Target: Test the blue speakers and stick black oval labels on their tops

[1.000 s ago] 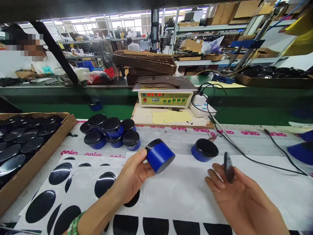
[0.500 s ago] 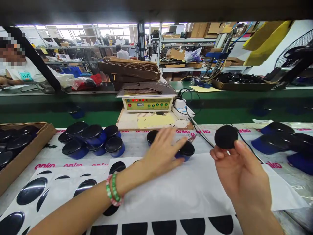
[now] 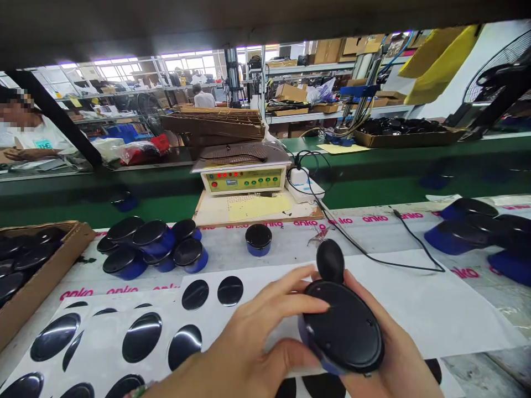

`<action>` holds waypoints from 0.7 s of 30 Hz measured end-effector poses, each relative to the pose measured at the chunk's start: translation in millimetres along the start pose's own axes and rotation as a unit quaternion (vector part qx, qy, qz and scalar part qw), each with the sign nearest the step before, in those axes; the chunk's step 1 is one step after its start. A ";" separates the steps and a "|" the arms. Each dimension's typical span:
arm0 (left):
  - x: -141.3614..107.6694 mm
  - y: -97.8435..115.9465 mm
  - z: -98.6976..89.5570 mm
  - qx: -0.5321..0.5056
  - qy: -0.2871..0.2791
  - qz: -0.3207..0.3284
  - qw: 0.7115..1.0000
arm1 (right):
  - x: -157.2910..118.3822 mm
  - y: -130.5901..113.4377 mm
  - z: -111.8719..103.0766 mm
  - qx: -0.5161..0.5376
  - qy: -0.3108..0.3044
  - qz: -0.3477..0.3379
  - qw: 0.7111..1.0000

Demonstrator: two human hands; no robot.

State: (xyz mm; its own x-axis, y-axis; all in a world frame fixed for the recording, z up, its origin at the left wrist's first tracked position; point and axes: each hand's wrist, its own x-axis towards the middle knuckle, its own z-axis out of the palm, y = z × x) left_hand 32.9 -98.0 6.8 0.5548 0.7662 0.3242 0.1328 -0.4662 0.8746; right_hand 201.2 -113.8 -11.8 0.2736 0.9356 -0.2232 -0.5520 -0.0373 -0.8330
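My left hand is closed on a round blue piece with a glossy black top, fingers over the top and thumb along the side. My right hand cups the same piece from the other side. A thin black disc stands tilted just beyond the piece, at my right hand's fingers, which are partly hidden. Below lie white sheets with round black stickers. One more blue piece with a black top stands alone ahead of my hands.
Several blue pieces cluster at left beside a cardboard box of similar ones. More blue pieces lie at right. A control box with cables stands at the back. A person is beyond the bench at left.
My left hand has picked up one blue piece from the table and brought it to my right hand. The right hand has moved left and down with the black disc, which is now tilted.
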 end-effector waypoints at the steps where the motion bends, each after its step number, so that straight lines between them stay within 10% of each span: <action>1: -6.2 -4.5 3.8 0.015 0.037 -0.012 0.999 | -3.2 5.1 4.8 0.015 0.015 0.024 0.999; 10: -32.8 -35.2 36.5 0.019 0.110 -0.034 0.993 | -14.0 33.7 19.3 -0.001 0.095 -0.101 0.990; 21: -51.6 -48.6 39.6 0.133 0.152 -0.038 0.979 | -19.7 36.2 27.4 0.081 0.114 -0.041 0.989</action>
State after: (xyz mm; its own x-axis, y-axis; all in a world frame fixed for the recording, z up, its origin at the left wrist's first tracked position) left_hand 30.3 -132.4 -66.7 0.2710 0.8807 0.3884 0.3956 -0.4697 0.7892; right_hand 154.3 -124.0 -23.6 0.4839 0.8285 -0.2817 -0.6340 0.1100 -0.7654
